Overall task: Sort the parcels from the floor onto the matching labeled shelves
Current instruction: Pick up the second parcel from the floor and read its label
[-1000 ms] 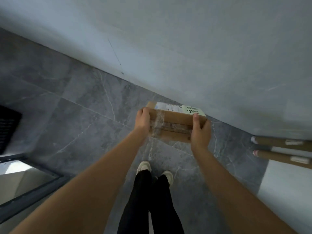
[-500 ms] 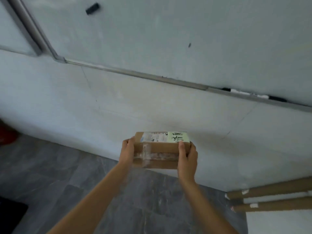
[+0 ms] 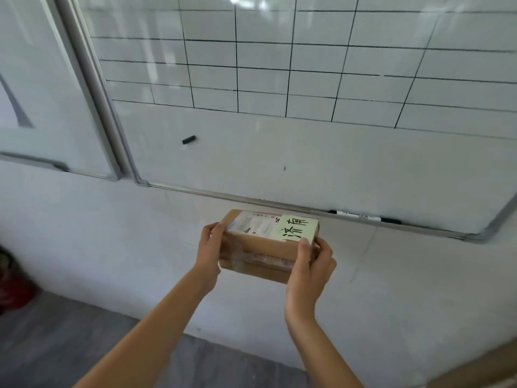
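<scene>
A brown cardboard parcel wrapped in clear tape is held in the air in front of me, at about chest height, before a white wall. Its top carries a white shipping label and a pale green note with two handwritten characters. My left hand grips its left end and my right hand grips its right end, thumb on the top edge. No shelf is in view.
A whiteboard with a drawn black grid hangs on the wall ahead, markers on its ledge. Grey tiled floor lies below. A dark red object sits at the left edge; brown cardboard shows at the bottom right.
The view has tilted up from the floor and my feet to the wall and whiteboard. Both hands have kept hold of the parcel and raised it.
</scene>
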